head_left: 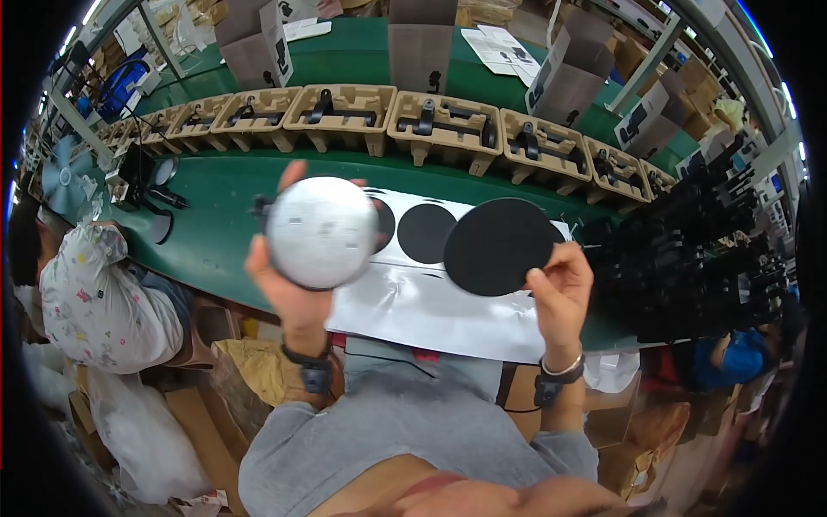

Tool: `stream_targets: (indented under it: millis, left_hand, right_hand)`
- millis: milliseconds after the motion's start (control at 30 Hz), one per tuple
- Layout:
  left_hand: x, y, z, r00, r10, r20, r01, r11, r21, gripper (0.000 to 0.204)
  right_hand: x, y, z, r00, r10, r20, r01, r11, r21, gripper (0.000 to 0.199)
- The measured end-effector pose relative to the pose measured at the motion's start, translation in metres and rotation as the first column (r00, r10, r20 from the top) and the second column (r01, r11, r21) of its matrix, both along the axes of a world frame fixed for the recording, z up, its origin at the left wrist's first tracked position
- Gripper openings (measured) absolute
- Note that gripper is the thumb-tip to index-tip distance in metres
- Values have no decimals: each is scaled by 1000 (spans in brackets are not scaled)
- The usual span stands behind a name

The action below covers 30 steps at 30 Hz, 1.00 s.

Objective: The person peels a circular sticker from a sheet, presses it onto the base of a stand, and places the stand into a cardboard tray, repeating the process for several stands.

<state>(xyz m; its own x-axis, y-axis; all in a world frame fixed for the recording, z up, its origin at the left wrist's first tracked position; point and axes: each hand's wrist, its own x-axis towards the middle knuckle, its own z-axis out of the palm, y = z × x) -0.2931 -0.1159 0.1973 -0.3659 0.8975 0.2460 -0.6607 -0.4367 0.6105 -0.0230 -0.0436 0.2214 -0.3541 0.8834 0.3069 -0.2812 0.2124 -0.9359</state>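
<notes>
My left hand (293, 293) is wrapped round a silver metal disc (320, 233), its flat face turned up toward me. A dark part sticks out at the disc's left edge, too blurred to name. Between thumb and fingers, my right hand (564, 289) pinches a thin black round pad (495, 248) by its lower right edge. Under both hands lies a white backing sheet (413, 314) with more black round pads (426, 233) on it. The held pad and the disc are apart, both raised over the sheet.
A row of moulded cardboard trays (444, 129) with black parts runs across the green bench (220, 202). Open grey boxes (422, 47) stand behind them. Black metal parts (698, 250) are piled at the right. A seated person (112, 297) is at the left; another person's blue sleeve (732, 360) shows at right.
</notes>
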Motion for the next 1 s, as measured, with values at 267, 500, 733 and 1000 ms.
stream_targets:
  millis: [267, 500, 733, 1000]
  left_hand:
    - [69, 32, -9, 984, -176, -11, 176, 979, 106, 83]
    - [62, 35, -14, 972, -86, -219, 108, 990, 89, 82]
    - [56, 38, -15, 972, -98, -212, 124, 986, 113, 81]
    - [48, 40, -18, 956, -188, -225, 224, 964, 146, 87]
  right_hand:
    - [-41, -3, -9, 965, 220, -142, -244, 954, -177, 16]
    - [-45, 4, -20, 939, 284, -197, -321, 927, -193, 13]
    - [-51, 7, -24, 942, 280, -186, -315, 929, -196, 12]
    - [-57, 5, -20, 966, 233, -115, -250, 955, -162, 11]
